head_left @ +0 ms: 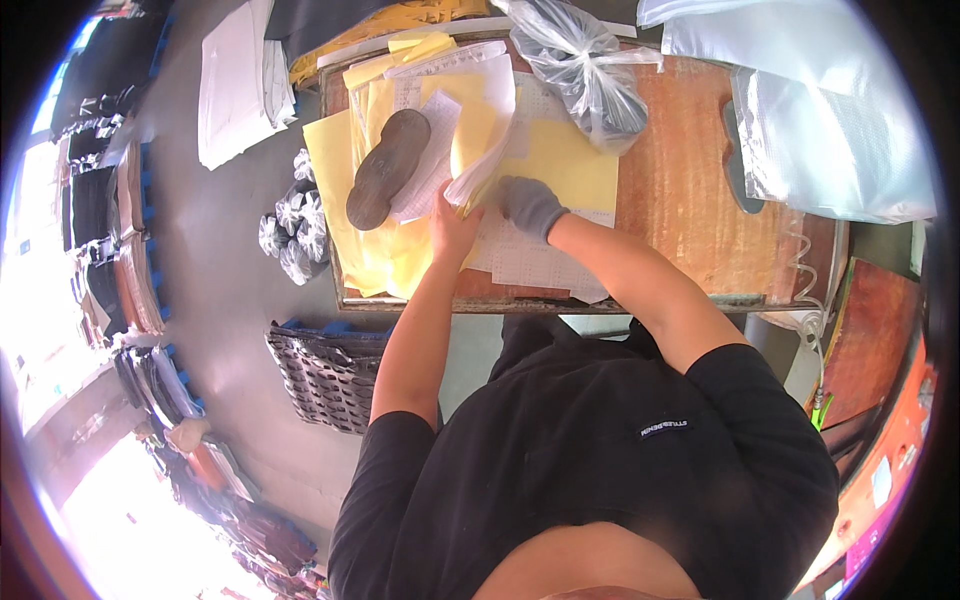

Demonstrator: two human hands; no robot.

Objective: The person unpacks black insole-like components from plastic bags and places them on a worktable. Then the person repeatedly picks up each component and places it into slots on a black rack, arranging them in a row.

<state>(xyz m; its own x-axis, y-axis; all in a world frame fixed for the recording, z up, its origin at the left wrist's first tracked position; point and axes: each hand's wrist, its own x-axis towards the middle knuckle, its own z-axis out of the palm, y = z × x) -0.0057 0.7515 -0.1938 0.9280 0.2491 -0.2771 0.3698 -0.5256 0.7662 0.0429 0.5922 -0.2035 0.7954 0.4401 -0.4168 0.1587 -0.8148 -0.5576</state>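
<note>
Yellow and white paper sheets point(485, 120) lie in a loose pile on the wooden table, some of them printed with tables. My bare left hand point(457, 228) grips the near edge of a bunch of these sheets, which curl upward. On my right hand point(533, 207) is a grey glove; its fingers are bent in close beside the curled sheets, and what they hold, if anything, is hidden. A dark brown shoe-sole-shaped piece point(390, 170) rests on the papers left of the bunch. Yellow paper point(570, 170) spreads beneath and to the right.
A knotted clear bag point(585, 75) with dark contents sits at the table's far edge. Clear plastic sheets or bags point(830, 120) cover the far right, beside a dark curved piece point(740, 165). A coiled cord point(803, 265) hangs at right. Wrapped bundles point(295, 225) and a black basket point(325, 380) stand left.
</note>
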